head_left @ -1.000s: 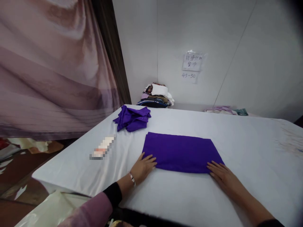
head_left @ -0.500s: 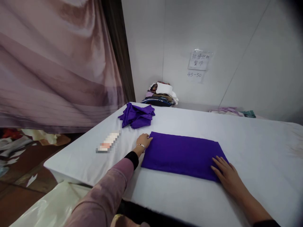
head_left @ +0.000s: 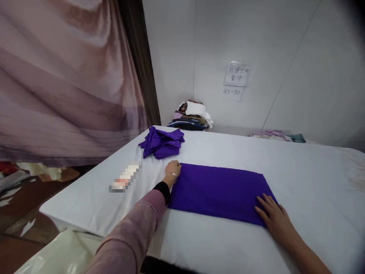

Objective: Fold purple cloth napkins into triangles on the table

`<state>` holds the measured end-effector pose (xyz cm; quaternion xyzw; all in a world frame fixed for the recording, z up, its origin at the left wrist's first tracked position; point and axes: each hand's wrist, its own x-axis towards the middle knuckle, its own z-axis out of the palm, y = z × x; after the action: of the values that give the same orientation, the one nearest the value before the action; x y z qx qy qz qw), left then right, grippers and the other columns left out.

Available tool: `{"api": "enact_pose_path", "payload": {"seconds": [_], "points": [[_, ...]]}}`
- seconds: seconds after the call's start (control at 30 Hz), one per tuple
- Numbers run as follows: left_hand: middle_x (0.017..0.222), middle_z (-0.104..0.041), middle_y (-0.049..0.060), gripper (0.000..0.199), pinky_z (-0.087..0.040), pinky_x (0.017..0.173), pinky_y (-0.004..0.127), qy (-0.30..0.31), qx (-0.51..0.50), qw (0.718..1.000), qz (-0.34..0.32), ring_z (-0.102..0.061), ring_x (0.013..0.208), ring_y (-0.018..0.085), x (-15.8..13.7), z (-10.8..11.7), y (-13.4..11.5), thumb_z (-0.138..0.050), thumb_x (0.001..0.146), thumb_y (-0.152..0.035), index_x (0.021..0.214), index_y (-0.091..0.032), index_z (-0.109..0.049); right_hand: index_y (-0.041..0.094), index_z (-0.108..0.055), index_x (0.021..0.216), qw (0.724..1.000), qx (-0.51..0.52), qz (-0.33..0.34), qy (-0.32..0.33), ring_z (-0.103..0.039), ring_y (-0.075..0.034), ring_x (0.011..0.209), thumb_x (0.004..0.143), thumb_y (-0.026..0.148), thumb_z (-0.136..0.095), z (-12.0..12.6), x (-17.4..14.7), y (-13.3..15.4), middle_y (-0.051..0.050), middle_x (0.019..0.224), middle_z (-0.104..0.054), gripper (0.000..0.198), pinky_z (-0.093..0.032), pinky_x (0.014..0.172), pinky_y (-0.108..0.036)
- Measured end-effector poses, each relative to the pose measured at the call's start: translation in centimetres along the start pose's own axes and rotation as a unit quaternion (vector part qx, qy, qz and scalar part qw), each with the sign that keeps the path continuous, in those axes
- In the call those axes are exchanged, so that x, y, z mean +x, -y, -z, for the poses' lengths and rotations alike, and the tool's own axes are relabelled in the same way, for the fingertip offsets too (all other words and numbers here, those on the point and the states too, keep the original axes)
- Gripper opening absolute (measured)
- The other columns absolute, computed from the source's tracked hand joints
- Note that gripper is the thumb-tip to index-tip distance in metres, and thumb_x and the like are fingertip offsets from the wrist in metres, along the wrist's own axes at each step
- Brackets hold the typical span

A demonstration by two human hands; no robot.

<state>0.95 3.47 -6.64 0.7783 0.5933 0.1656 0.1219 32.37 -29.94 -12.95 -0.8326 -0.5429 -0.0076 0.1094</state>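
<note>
A purple cloth napkin, folded into a flat rectangle, lies on the white-covered table. At its far left corner is my left hand, fingers closed on the cloth; the fingertips are partly hidden. My right hand rests flat on the napkin's right end, fingers apart, holding nothing. Beyond my left hand sits a crumpled heap of purple cloth, near the table's far left corner.
A blurred-out flat object lies left of my left hand. Folded textiles are stacked by the wall behind the table, under handwritten paper signs. A pink curtain hangs at left. Pale plastic is at the near left edge.
My left thumb has drawn in at the napkin's far left corner. My right hand stays flat on the right end. The whole view has shifted slightly.
</note>
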Motion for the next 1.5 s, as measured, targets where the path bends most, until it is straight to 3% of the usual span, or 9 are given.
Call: {"api": "enact_pose_path", "payload": {"seconds": [0.17,0.33,0.5,0.63,0.83,0.9,1.1,1.2,1.5], "points": [[0.113,-0.059,0.011,0.032,-0.04,0.09,0.031,-0.018,-0.008,0.998,-0.053,-0.054,0.105,0.021,-1.7,0.5,-0.7,-0.047,0.084,-0.033,0.108,-0.015,-0.058,0.023,-0.041,0.133,0.999,0.039,-0.001,0.014,-0.021,-0.026,0.134,0.088,0.053,-0.028,3.2,1.0,1.5,-0.008,0.144,-0.03,0.056,-0.019,0.106,-0.052],[0.133,-0.047,0.009,0.047,-0.031,0.103,0.036,0.049,0.009,0.957,-0.285,-0.042,0.122,0.021,-6.5,-0.9,-3.0,-0.043,0.086,-0.045,0.123,-0.018,-0.05,0.023,-0.036,0.137,0.991,0.076,0.088,0.067,-0.018,-0.025,0.135,0.088,0.056,-0.029,5.6,3.2,7.5,-0.008,0.146,-0.027,0.06,-0.014,0.108,-0.049],[0.146,-0.028,0.01,0.064,-0.014,0.107,0.051,0.112,0.108,0.946,-0.286,-0.021,0.135,0.027,-8.0,-2.4,-3.8,-0.034,0.085,-0.057,0.135,-0.018,-0.038,0.019,-0.026,0.141,0.97,0.094,0.186,0.122,-0.01,-0.024,0.137,0.087,0.062,-0.025,4.4,6.4,12.9,-0.009,0.149,-0.017,0.069,-0.008,0.109,-0.048],[0.148,-0.023,0.009,0.067,-0.011,0.108,0.05,0.123,0.132,0.943,-0.28,-0.016,0.136,0.025,-7.4,-2.6,-3.7,-0.025,0.086,-0.06,0.139,-0.019,-0.031,0.02,-0.026,0.141,0.98,0.06,0.142,0.127,-0.011,-0.024,0.137,0.087,0.063,-0.022,3.4,8.8,9.7,-0.009,0.149,-0.019,0.07,-0.006,0.108,-0.049],[0.148,-0.022,0.008,0.068,-0.011,0.108,0.049,0.123,0.143,0.94,-0.283,-0.015,0.136,0.024,-7.5,-2.5,-3.7,-0.023,0.086,-0.061,0.139,-0.02,-0.03,0.014,-0.026,0.141,0.991,-0.024,-0.101,0.086,-0.011,-0.027,0.136,0.089,0.057,-0.021,4.4,8.7,0.9,-0.012,0.148,-0.018,0.068,-0.01,0.106,-0.052],[0.148,-0.022,0.008,0.068,-0.011,0.108,0.049,0.123,0.14,0.941,-0.282,-0.015,0.136,0.024,-7.5,-2.7,-3.7,-0.023,0.086,-0.061,0.139,-0.02,-0.03,0.014,-0.025,0.141,0.993,-0.023,-0.09,0.076,-0.01,-0.027,0.137,0.089,0.058,-0.021,4.7,7.7,1.2,-0.012,0.148,-0.018,0.068,-0.01,0.107,-0.052],[0.148,-0.022,0.007,0.066,-0.011,0.108,0.05,0.162,0.116,0.943,-0.266,-0.014,0.137,0.024,-6.6,-2.4,-3.5,-0.025,0.085,-0.061,0.139,-0.022,-0.031,0.022,-0.019,0.143,0.981,0.056,0.144,0.116,-0.006,-0.022,0.137,0.086,0.064,-0.018,4.0,5.0,9.0,-0.007,0.15,-0.014,0.071,-0.005,0.109,-0.046],[0.148,-0.023,0.006,0.064,-0.013,0.109,0.047,0.167,0.108,0.937,-0.287,-0.015,0.136,0.022,-6.3,-2.1,-3.0,-0.025,0.086,-0.058,0.139,-0.022,-0.031,0.022,-0.021,0.142,0.971,0.067,0.187,0.13,-0.008,-0.022,0.137,0.086,0.065,-0.018,3.5,4.8,10.8,-0.008,0.149,-0.015,0.071,-0.004,0.109,-0.047],[0.148,-0.023,0.006,0.064,-0.014,0.108,0.048,0.131,0.11,0.938,-0.301,-0.015,0.136,0.024,-6.3,-1.9,-2.5,-0.029,0.086,-0.057,0.138,-0.02,-0.031,0.016,-0.03,0.139,0.998,-0.01,-0.033,0.052,-0.015,-0.025,0.136,0.089,0.055,-0.024,3.5,5.5,1.6,-0.01,0.147,-0.024,0.063,-0.014,0.107,-0.048]]}}
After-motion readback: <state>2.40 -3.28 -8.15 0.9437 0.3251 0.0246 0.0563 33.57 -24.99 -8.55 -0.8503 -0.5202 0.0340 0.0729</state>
